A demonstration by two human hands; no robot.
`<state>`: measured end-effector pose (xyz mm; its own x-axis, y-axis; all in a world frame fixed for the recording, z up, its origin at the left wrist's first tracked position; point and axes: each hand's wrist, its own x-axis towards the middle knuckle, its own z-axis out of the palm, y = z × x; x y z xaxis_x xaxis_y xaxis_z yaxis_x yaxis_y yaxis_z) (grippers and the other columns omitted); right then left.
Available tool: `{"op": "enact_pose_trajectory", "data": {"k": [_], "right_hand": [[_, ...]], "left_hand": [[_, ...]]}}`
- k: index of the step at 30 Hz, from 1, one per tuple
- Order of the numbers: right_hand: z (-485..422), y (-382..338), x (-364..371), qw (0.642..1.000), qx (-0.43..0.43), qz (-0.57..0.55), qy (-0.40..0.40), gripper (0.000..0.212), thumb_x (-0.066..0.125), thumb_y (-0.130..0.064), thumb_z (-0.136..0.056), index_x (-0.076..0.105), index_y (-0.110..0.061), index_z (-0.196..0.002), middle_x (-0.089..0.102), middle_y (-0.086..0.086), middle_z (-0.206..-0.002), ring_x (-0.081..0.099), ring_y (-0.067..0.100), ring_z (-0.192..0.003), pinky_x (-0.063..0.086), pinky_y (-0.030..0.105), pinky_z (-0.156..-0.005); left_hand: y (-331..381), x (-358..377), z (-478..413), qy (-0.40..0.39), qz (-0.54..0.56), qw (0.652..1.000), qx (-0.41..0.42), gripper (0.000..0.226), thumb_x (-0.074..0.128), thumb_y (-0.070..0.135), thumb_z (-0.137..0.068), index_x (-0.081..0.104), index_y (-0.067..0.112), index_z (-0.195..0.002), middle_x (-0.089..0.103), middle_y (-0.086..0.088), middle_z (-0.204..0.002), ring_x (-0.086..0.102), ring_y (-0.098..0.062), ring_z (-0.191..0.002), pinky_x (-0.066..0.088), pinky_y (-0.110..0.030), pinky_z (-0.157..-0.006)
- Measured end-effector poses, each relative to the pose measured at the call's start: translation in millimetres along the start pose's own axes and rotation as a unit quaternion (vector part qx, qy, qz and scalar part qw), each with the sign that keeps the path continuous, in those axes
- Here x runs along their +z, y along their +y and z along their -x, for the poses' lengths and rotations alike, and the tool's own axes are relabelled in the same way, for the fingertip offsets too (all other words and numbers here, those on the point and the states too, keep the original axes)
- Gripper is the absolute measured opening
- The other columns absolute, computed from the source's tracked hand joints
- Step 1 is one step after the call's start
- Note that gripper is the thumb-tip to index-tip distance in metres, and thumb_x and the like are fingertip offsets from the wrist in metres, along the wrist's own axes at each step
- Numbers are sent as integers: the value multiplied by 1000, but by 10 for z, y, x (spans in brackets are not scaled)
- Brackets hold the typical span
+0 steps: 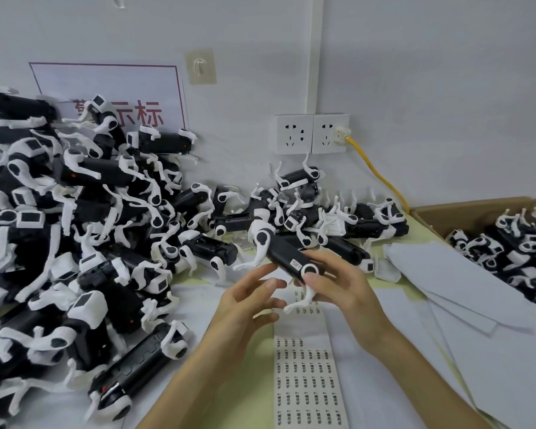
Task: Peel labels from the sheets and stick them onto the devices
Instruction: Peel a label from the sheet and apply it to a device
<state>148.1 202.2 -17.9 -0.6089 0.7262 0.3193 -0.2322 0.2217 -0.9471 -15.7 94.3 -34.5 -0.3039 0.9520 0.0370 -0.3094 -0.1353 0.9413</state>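
Right hand (338,292) holds device (287,254) — left hand (248,301) relaxed.

A plain white wall (430,72) rises behind a pale green worktop (415,233). On the wall are a red-bordered sign (112,88), a small stick-on hook (200,67), a vertical white cable duct (315,54), and two white sockets (312,133), one with a yellow cable (378,174) plugged in. The light is even and soft.
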Motion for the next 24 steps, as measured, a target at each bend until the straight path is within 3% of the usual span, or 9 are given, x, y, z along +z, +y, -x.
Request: {"op": "enact_pose_trajectory", "data": {"k": [4, 7, 11, 19, 24], "right_hand": [[47, 27, 94, 997, -18, 66, -27, 44, 82, -35, -78, 74, -27, -121, 75, 1, -111, 73, 23, -101, 59, 36, -85], [72, 65, 131, 996, -14, 78, -33, 52, 84, -42, -73, 73, -33, -123, 74, -3, -112, 71, 21, -106, 60, 37, -87], [92, 54, 136, 997, -19, 73, -34, 52, 86, -40, -73, 73, -35, -123, 74, -4, -114, 71, 20, -107, 59, 34, -86], [76, 62, 90, 997, -4, 71, -39, 54, 89, -41, -68, 74, -37, -120, 72, -4, -117, 70, 20, -110, 61, 37, -87], [60, 67, 67, 995, 1, 95, -43, 54, 88, -38, -71, 74, -30, -123, 75, -5, -117, 69, 20, -112, 56, 45, -97]], "left_hand": [[-33, 90, 25, -1, -33, 999, 20, 37, 77, 38, -84, 78, 22, -117, 74, -6, -103, 63, -16, -78, 54, -27, -74], [-44, 88, 14, 53, -29, 998, 25, 31, 87, 40, -79, 81, 18, -100, 73, -10, -88, 63, -19, -68, 55, -25, -66], [-67, 47, 3, 50, -42, 996, 57, 23, 79, 38, -86, 81, 18, -97, 72, -8, -84, 62, -18, -66, 54, -25, -64], [-104, 25, -14, 34, -58, 995, 73, 27, 71, 38, -88, 80, 15, -100, 71, -12, -87, 63, -18, -73, 52, -25, -64], [-108, 14, -32, 44, -107, 990, 77, 43, 75, 54, -84, 77, 12, -94, 66, -7, -78, 59, -14, -69, 47, -23, -59]]}}
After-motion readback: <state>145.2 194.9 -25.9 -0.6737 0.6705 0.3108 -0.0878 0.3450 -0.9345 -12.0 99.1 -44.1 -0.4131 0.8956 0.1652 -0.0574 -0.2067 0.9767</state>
